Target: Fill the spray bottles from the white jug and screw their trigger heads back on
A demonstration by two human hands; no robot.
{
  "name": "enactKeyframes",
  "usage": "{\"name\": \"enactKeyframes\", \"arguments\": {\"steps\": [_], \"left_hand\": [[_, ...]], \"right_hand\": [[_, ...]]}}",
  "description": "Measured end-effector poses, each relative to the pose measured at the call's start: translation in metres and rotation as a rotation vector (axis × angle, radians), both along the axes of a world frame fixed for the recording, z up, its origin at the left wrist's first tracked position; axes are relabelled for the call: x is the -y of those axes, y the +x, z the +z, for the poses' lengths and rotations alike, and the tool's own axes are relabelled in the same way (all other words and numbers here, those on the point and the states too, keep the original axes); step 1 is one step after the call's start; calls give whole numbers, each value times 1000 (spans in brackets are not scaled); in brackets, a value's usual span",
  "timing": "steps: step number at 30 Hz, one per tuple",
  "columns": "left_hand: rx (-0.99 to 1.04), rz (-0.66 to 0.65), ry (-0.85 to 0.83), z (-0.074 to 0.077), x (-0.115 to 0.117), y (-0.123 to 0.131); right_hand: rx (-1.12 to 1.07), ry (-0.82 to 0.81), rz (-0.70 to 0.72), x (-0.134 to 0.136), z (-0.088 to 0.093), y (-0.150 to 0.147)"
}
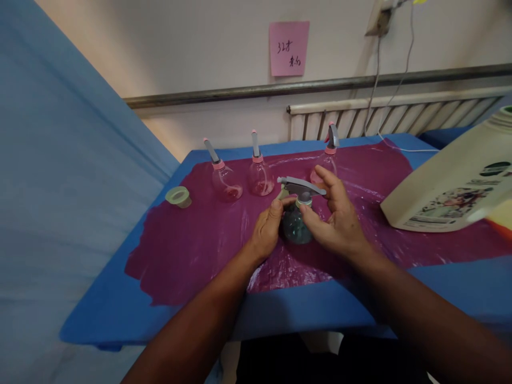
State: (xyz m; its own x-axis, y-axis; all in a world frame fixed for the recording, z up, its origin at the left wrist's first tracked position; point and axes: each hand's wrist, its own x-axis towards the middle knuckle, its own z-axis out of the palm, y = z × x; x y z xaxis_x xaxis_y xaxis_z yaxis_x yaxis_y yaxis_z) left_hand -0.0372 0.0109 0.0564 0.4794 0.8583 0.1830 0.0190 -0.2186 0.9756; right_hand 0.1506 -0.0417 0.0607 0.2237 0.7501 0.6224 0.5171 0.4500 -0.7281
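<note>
From the head view, the green spray bottle (296,228) is between the two hands, near the front of the purple sheet (188,256). The left hand (266,226) has its grip curled on the bottle's left side. The right hand (338,218) pinches near the neck, with one finger sticking up. I can't tell if the bottle's bottom touches the sheet.

The bottle is round, so it could twist or slip if the grip gets loose. The shiny sheet might slide too. The right hand could bump the right pink bottle (330,160) just behind it.

The desk (120,304) ends close in front of the person. The big jug (448,181) limits the right side. There is more room left, toward the little green cup (178,197).
</note>
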Motion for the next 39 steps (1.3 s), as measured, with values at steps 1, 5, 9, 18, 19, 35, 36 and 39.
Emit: {"name": "enactKeyframes", "arguments": {"steps": [1, 5, 9, 18, 19, 35, 36, 39], "left_hand": [[7, -6, 0, 0, 0, 0], [0, -41, 56, -2, 0, -3], [-58, -70, 96, -8, 1, -4], [-162, -9, 125, -9, 8, 6], [-159, -8, 137, -9, 8, 6], [-136, -95, 230, -13, 2, -2], [-124, -105, 227, -12, 2, -3], [-139, -95, 224, -10, 2, -4]], "right_hand": [[6, 1, 20, 1, 0, 0], [28, 55, 39, 2, 2, 2], [40, 76, 7, -1, 6, 6], [-54, 12, 37, -4, 13, 12], [-23, 4, 17, -4, 15, 12], [25, -24, 55, -1, 0, 22], [20, -13, 53, -1, 0, 22], [-6, 16, 64, 0, 0, 20]]}}
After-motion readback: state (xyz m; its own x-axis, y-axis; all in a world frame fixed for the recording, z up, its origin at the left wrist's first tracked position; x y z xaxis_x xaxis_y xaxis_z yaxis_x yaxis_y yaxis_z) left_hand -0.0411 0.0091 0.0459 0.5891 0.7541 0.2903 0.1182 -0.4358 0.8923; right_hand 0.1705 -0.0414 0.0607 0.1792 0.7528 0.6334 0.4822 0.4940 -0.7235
